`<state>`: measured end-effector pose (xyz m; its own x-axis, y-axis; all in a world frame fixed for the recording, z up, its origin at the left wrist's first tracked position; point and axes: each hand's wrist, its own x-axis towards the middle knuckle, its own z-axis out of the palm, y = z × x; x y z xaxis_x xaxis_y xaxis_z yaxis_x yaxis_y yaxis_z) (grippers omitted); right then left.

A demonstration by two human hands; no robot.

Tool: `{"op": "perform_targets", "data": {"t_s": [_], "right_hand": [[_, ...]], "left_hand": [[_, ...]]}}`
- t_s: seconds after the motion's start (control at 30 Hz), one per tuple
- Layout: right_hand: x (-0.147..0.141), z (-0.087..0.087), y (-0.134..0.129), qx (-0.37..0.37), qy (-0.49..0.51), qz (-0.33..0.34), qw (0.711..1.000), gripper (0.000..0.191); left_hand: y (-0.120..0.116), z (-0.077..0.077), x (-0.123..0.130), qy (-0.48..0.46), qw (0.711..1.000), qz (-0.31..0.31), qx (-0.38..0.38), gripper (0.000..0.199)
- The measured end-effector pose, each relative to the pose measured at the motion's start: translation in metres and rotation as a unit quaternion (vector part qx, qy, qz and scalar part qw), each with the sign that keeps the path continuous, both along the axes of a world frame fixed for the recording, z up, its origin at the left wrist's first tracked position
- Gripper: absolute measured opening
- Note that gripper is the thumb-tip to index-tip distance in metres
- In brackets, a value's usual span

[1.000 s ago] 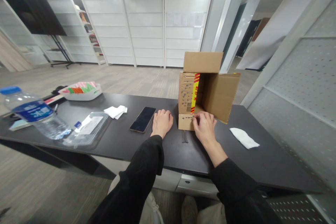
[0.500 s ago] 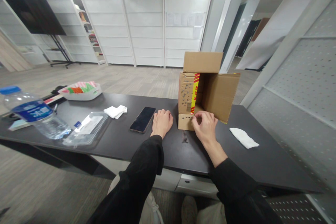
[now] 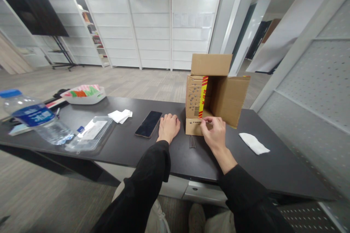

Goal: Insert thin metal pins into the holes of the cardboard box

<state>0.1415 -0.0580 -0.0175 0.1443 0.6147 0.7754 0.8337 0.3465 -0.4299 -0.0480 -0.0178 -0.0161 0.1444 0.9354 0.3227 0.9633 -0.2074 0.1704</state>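
Note:
My right hand (image 3: 214, 131) is at the lower front of an open cardboard box (image 3: 195, 96), its thumb and index finger pinched against the low front strip. What they hold is too small to make out. A row of small dark dots (image 3: 196, 122) runs along that strip, left of the fingertips. Grey round spots dot the panel above. Several thin metal nails or screws (image 3: 192, 142) lie side by side on the table just before the box. My left hand (image 3: 168, 128) rests on the table with curled fingers, between a black phone (image 3: 149, 124) and the box.
On the dark table (image 3: 123, 145) are a clear plastic case (image 3: 91, 134), a water bottle (image 3: 38, 118), a white tray (image 3: 84, 98) of colourful pieces and folded tissue (image 3: 120, 116). Another white tissue (image 3: 253, 143) lies at the right. A perforated panel (image 3: 314, 98) borders the right side.
My right hand has shifted very slightly, its fingers still pinched at the front strip of the box. My left hand and the objects on the table stay where they were.

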Motion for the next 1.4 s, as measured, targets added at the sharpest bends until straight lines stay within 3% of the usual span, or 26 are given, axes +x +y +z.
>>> {"op": "perform_targets", "data": {"t_s": [0.5,0.73,1.0,1.4], "right_hand": [[-0.003,0.001,-0.006,-0.026,0.124,0.066,0.990,0.013],[-0.003,0.007,-0.010,-0.020,0.111,0.111,0.987,0.016],[0.002,0.003,-0.016,-0.104,0.164,0.123,0.973,0.023],[0.003,-0.006,-0.050,-0.214,0.174,0.174,0.945,0.024]], "left_hand": [[-0.001,0.001,0.000,-0.004,1.000,0.001,-0.002,0.027],[-0.001,0.001,0.000,-0.004,1.000,0.001,-0.004,0.027],[0.001,-0.003,-0.001,-0.007,1.000,-0.001,-0.001,0.027],[0.000,0.000,0.000,-0.009,1.000,0.000,-0.004,0.027]]}}
